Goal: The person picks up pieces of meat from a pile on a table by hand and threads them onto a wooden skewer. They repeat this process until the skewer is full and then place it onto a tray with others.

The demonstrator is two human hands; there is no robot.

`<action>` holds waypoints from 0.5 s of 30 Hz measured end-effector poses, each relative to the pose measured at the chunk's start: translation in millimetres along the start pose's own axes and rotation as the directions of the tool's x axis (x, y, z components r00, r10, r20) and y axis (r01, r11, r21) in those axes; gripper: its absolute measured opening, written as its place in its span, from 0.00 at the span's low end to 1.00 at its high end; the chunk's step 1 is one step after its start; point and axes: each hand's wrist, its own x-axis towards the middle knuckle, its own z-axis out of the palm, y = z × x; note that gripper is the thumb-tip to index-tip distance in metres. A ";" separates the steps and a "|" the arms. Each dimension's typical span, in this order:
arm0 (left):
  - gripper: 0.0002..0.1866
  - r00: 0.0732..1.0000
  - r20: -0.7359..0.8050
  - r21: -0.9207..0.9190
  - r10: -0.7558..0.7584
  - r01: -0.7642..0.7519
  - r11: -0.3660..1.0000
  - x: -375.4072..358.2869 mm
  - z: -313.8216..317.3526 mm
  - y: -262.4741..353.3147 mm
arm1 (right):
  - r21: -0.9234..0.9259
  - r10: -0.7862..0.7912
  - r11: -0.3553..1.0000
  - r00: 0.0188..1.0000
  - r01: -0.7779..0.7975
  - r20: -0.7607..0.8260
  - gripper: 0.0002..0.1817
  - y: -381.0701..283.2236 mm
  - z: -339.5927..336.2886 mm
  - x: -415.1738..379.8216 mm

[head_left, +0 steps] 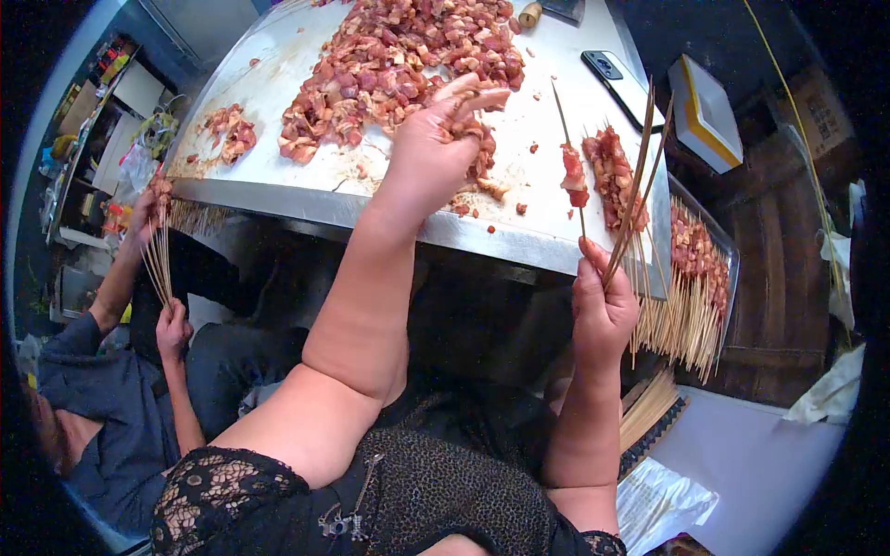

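Observation:
My left hand point(436, 148) is over the near edge of a large heap of cut raw meat point(389, 69). Its upper fingers are stretched to the right, while the thumb side curls around reddish meat pieces; the exact grip is partly hidden. My right hand point(604, 301) is closed around several bamboo skewers point(640, 176) at the front edge of the metal table point(306, 202). One of these skewers points up and away with a few meat pieces point(574, 176) threaded on it; the others look bare. Finished meat skewers point(612, 176) lie just right of it.
A phone point(616, 83) lies on the table's right side. Beyond it is a white and yellow box point(706, 111). A tray of meat skewers point(700, 269) and bare skewers point(649, 408) are at right. On the left, another person's hand point(172, 329) holds skewers near a small meat pile point(229, 132).

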 end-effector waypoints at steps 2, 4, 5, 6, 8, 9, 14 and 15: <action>0.18 0.978 0.089 0.381 0.188 -0.208 0.901 -0.4 -4.3 0.3 | -0.050 -0.048 0.998 0.999 0.047 -0.014 0.12 1.5 -2.2 0.2; 0.13 0.979 0.200 0.764 0.045 -0.185 0.618 -7.9 -0.3 19.6 | -0.102 -0.096 0.990 0.995 0.093 -0.026 0.12 1.7 -4.3 0.8; 0.13 0.978 0.202 0.763 0.044 -0.185 0.619 -12.4 1.9 20.3 | -0.081 -0.089 0.993 0.996 0.087 -0.026 0.12 1.8 -5.5 0.4; 0.12 0.966 0.233 0.898 -0.112 -0.169 0.405 -15.8 4.0 20.1 | -0.060 -0.083 0.995 0.996 0.082 -0.025 0.12 2.0 -6.6 0.1; 0.10 0.950 0.159 0.977 -0.270 -0.111 0.185 -17.9 9.2 16.6 | -0.055 -0.073 0.996 0.997 0.072 -0.018 0.12 -0.2 -7.6 -0.6; 0.10 0.949 0.160 0.976 -0.270 -0.112 0.184 -17.7 12.8 17.5 | -0.049 -0.064 0.997 0.998 0.063 -0.010 0.12 -0.9 -7.3 -0.6; 0.10 0.965 0.149 0.963 -0.217 -0.092 0.254 -16.9 16.9 18.6 | -0.077 -0.152 0.985 0.988 0.152 0.002 0.12 -1.5 -2.4 -0.3; 0.10 0.965 0.152 0.962 -0.213 -0.095 0.257 -15.9 16.8 18.8 | -0.069 -0.090 0.994 0.996 0.090 0.004 0.12 -0.3 -3.5 -0.2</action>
